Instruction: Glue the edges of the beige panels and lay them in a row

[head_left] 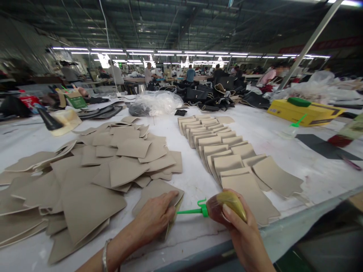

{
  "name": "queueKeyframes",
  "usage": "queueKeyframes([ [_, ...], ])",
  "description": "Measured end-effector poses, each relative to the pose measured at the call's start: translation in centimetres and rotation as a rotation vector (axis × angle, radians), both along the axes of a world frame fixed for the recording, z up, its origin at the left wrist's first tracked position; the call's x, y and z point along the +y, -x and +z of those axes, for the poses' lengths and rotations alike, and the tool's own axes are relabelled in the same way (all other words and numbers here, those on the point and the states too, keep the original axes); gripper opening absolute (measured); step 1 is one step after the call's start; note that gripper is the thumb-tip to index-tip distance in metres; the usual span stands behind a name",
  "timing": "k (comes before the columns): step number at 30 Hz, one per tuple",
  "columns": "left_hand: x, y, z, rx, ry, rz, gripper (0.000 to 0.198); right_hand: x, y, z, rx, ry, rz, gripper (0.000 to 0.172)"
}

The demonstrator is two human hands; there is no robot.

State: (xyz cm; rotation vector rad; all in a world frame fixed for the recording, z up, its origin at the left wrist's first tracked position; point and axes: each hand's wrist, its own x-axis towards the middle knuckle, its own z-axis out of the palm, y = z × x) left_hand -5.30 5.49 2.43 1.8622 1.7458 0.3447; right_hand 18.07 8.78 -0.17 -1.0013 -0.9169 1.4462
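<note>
My right hand is wrapped round a squeeze bottle with yellowish-brown contents, a green cap and a long green nozzle. The nozzle points left, its tip close to the edge of a taupe leather-like piece. On that piece my left hand rests with its fingers closed together at the right edge; the thumb is hidden. A metal bracelet is on the left wrist. To the left lies a loose heap of similar taupe pieces. On the right, more pieces overlap in two slanting rows.
The white-covered table has its front edge close to me. At the right stand a yellow box and a small bottle with a green nozzle. Clear plastic wrap and black pieces lie behind; people work farther back.
</note>
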Motion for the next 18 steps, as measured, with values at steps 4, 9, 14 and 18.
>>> queueKeyframes([
  [4, -0.5, 1.1, 0.4, -0.09, 0.004, 0.107, 0.042, 0.5, -1.3, -0.2, 0.358, 0.265, 0.081, 0.044],
  [9, -1.3, 3.8, 0.2, 0.241, -0.195, 0.446, 0.041, 1.1, -1.9, -1.3, 0.646, 0.408, 0.18, 0.035],
  [14, -1.5, 6.7, -1.2, 0.195, 0.017, 0.442, 0.043, 0.1, 0.2, -1.8, 0.801, 0.454, 0.253, 0.034],
  [18, 0.1, 8.5, -4.2, -0.035, 0.098, 0.469, 0.044, -0.1, 1.7, -2.1, 0.815, 0.463, 0.375, 0.048],
])
